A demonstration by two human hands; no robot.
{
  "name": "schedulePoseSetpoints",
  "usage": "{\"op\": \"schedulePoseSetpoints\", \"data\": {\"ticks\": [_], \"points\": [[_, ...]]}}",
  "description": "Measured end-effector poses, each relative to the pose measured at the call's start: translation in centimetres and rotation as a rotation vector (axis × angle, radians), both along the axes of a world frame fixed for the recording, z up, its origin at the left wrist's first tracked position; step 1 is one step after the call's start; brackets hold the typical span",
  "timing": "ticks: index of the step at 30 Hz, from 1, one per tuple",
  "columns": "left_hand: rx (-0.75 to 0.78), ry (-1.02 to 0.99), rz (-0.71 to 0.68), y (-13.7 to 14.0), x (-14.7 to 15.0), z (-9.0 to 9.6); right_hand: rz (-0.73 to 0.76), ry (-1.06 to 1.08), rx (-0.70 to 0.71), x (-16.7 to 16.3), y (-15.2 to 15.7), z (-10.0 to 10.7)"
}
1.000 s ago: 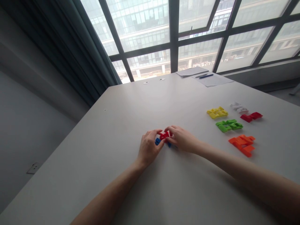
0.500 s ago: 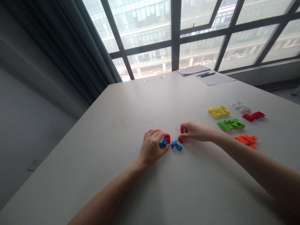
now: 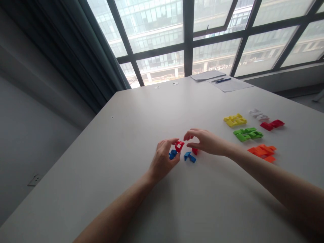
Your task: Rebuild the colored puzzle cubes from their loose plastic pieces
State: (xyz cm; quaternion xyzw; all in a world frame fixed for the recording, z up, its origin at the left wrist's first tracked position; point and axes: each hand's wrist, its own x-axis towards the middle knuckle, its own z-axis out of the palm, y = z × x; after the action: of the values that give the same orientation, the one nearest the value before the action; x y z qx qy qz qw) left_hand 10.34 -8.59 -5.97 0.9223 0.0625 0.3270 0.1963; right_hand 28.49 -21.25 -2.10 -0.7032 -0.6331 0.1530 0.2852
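Between the fingertips and thumb of my left hand (image 3: 163, 156) is a red plastic piece (image 3: 179, 146) with a square opening, tilted and raised a little. Under that hand, partly hidden by it, lie blue plastic pieces (image 3: 173, 154). My right hand (image 3: 204, 141) hovers just right of the held piece, its fingers and thumb apart with nothing between them. Below its thumb a second red piece (image 3: 194, 151) rests on the table, partly covered. Another blue piece (image 3: 189, 157), angular in shape, sits on the tabletop between my hands.
On the white table (image 3: 141, 114), to the right, are groups of yellow (image 3: 235, 120), green (image 3: 248, 134), orange (image 3: 262, 152), white (image 3: 259, 115) and red pieces (image 3: 272, 125). Papers (image 3: 231, 85) with a pen (image 3: 223, 80) lie at the far edge by the window.
My left hand has lifted and tilted the red piece. My right hand has let go of the other red piece, moved left and spread its fingers.
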Motion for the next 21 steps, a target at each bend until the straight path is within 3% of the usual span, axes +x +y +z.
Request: {"op": "schedulePoseSetpoints", "data": {"ticks": [8, 21], "points": [[-0.161, -0.016, -0.016, 0.1, 0.0, -0.1, 0.005, -0.019, 0.180, -1.0, 0.6, -1.4], [-0.431, 0.024, -0.018, 0.1, -0.2, -0.1, -0.053, -0.042, 0.284, -1.8, 0.5, -2.0]]}}
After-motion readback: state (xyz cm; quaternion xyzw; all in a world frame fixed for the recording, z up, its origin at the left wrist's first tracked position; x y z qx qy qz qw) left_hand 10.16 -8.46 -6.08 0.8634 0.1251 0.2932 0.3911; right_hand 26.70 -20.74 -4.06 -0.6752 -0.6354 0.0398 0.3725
